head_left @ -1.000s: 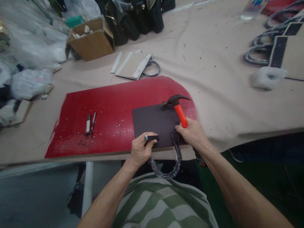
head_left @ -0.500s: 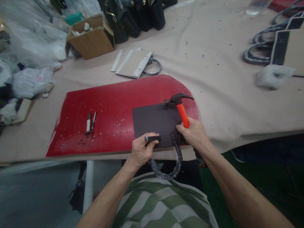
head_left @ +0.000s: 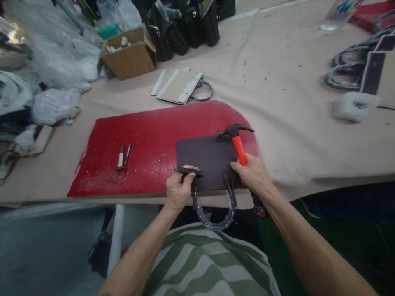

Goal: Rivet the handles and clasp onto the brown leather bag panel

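My left hand (head_left: 179, 193) pinches a dark metal punch (head_left: 187, 169) between thumb and fingers. The punch lies almost level, its tip over the lower left part of a dark rectangular panel (head_left: 203, 153). A bag handle (head_left: 212, 225) wrapped in clear film hangs in a loop from the panel's near edge, over the table edge. My right hand (head_left: 256, 176) is closed round a claw hammer (head_left: 240, 149) with an orange grip, its head above the panel's far right corner. Beneath the panel is a red board (head_left: 138, 131).
Two slim tools (head_left: 121, 158) and small specks lie on the board's left part. Beyond it are pale panels (head_left: 179, 88), a cardboard box (head_left: 131, 57) and black bags (head_left: 182, 37). Plastic wrapping (head_left: 55, 53) is heaped at left. A white wrapped bundle (head_left: 354, 107) sits at right.
My left hand has tipped the punch over and drawn slightly left, uncovering the near left end of the bag handle. The hammer stays nearly still. The view has shifted slightly.
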{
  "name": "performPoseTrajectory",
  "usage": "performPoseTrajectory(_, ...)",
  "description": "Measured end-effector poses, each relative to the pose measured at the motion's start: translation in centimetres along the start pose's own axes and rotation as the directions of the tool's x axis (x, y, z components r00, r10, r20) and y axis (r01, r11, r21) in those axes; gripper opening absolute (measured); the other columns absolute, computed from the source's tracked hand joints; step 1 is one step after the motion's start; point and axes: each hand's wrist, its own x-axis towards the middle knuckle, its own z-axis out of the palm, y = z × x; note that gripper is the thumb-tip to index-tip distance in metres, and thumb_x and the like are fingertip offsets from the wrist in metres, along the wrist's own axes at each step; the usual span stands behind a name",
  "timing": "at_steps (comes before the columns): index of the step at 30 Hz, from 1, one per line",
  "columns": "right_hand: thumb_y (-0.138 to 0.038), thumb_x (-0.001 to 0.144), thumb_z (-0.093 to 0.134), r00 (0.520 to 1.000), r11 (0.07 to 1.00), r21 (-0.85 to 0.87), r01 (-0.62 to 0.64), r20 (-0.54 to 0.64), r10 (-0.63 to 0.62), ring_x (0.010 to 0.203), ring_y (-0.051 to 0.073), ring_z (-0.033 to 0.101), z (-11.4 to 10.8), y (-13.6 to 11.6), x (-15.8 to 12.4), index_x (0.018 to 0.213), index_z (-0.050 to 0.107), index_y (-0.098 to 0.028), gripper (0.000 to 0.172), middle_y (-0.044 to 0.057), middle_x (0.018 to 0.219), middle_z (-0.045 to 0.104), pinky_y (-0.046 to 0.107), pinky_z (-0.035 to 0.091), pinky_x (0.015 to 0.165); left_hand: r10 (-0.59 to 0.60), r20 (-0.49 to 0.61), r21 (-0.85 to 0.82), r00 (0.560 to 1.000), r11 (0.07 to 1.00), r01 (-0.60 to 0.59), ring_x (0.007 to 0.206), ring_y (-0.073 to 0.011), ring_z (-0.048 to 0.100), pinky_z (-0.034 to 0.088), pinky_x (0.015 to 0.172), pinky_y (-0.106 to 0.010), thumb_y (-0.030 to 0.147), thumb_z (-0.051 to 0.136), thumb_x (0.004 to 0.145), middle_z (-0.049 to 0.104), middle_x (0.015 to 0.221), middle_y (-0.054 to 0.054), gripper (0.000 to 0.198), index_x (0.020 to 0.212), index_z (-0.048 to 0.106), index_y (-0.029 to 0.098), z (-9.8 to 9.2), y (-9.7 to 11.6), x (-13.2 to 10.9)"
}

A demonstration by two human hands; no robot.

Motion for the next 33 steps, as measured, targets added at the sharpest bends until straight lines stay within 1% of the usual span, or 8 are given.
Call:
performPoseTrajectory(3, -0.027, 0.083, 0.064, 1.000, 1.000, 0.003, 0.000, 0.003, 0.000, 0.046, 0.014, 0.051, -0.1, 0.0, -0.1, 0.075, 0.055, -0.018, 0.015, -0.002, 0.057, 0.054, 0.023, 0.034, 0.047, -0.008, 0.013, -0.041, 1.000, 0.999, 0.009, 0.089, -0.0185, 0.073, 0.060, 0.084, -0.030, 0.029, 0.064, 0.092, 0.076, 0.096, -0.007, 0.017, 0.102, 0.069, 0.016, -0.3, -0.1, -0.1)
performPoseTrajectory(9, -0.026, 0.082, 0.062, 1.000, 0.996, 0.084, -0.018, 0.008, 0.017, 0.042, 0.014, 0.050, 0.0, -0.4, -0.5, 0.076, 0.051, -0.019, 0.014, -0.004, 0.053, 0.051, 0.022, 0.037, 0.043, 0.051, 0.046, 0.014, 0.998, 0.999, -0.052, 0.088, -0.0198, 0.073, 0.060, 0.085, -0.033, 0.029, 0.064, 0.091, 0.076, 0.096, -0.006, 0.017, 0.100, 0.071, 0.016, -0.3, 0.3, -0.1)
performPoseTrajectory(12, -0.027, 0.082, 0.062, 1.000, 0.993, 0.113, -0.022, 0.023, 0.020, 0.039, 0.014, 0.048, 0.1, -0.2, -0.4, 0.077, 0.051, -0.020, 0.014, -0.005, 0.051, 0.049, 0.021, 0.035, 0.039, 0.076, 0.076, 0.028, 0.994, 0.997, -0.078, 0.088, -0.0190, 0.073, 0.059, 0.085, -0.031, 0.025, 0.064, 0.090, 0.076, 0.096, -0.005, 0.014, 0.098, 0.072, 0.018, -0.1, 0.6, 0.0)
performPoseTrajectory(16, -0.026, 0.083, 0.060, 1.000, 0.997, 0.079, -0.001, 0.010, 0.000, 0.040, 0.014, 0.049, 0.1, -0.1, -0.3, 0.078, 0.053, -0.019, 0.011, -0.004, 0.053, 0.051, 0.021, 0.034, 0.037, 0.102, 0.109, 0.030, 0.989, 0.994, -0.106, 0.087, -0.0188, 0.073, 0.060, 0.079, -0.029, 0.023, 0.064, 0.089, 0.076, 0.095, -0.005, 0.013, 0.098, 0.072, 0.018, 0.4, 1.1, 0.2)
performPoseTrajectory(20, -0.030, 0.081, 0.061, 1.000, 0.994, 0.107, -0.028, 0.008, 0.028, 0.041, 0.014, 0.048, -0.1, -0.4, -0.5, 0.078, 0.052, -0.019, 0.014, -0.003, 0.053, 0.049, 0.021, 0.035, 0.037, 0.120, 0.138, 0.022, 0.983, 0.992, -0.125, 0.088, -0.0177, 0.072, 0.058, 0.081, -0.026, 0.020, 0.064, 0.088, 0.076, 0.095, -0.004, 0.013, 0.098, 0.072, 0.019, 0.8, 1.3, 0.3)
performPoseTrajectory(26, -0.041, 0.079, 0.066, 0.999, 0.979, 0.200, -0.028, 0.039, 0.021, 0.039, 0.015, 0.046, -0.1, -0.5, -0.7, 0.078, 0.050, -0.020, 0.027, -0.004, 0.051, 0.046, 0.022, 0.036, 0.034, 0.088, 0.156, 0.019, 0.984, 0.996, -0.092, 0.090, -0.0172, 0.072, 0.057, 0.084, -0.027, 0.020, 0.063, 0.089, 0.076, 0.097, -0.003, 0.013, 0.099, 0.072, 0.019, 0.8, 0.9, 0.3)
performPoseTrajectory(30, -0.037, 0.079, 0.063, 0.995, 0.957, 0.281, -0.073, 0.092, 0.049, 0.041, 0.016, 0.049, -1.0, 0.7, -0.6, 0.082, 0.050, -0.019, 0.021, -0.002, 0.053, 0.050, 0.023, 0.041, 0.035, 0.045, 0.134, 0.004, 0.990, 0.999, -0.046, 0.089, -0.0174, 0.072, 0.057, 0.085, -0.029, 0.022, 0.062, 0.090, 0.076, 0.095, -0.004, 0.013, 0.098, 0.071, 0.018, 0.5, 0.6, 0.5)
performPoseTrajectory(33, -0.033, 0.078, 0.059, 0.993, 0.951, 0.289, -0.109, 0.080, 0.090, 0.043, 0.017, 0.051, -2.6, 2.1, -0.9, 0.081, 0.052, -0.019, 0.016, 0.000, 0.057, 0.054, 0.023, 0.041, 0.036, 0.005, 0.135, 0.006, 0.991, 1.000, -0.005, 0.088, -0.0182, 0.072, 0.058, 0.084, -0.030, 0.024, 0.061, 0.090, 0.076, 0.094, -0.005, 0.014, 0.098, 0.071, 0.017, 0.2, 0.6, 0.5)
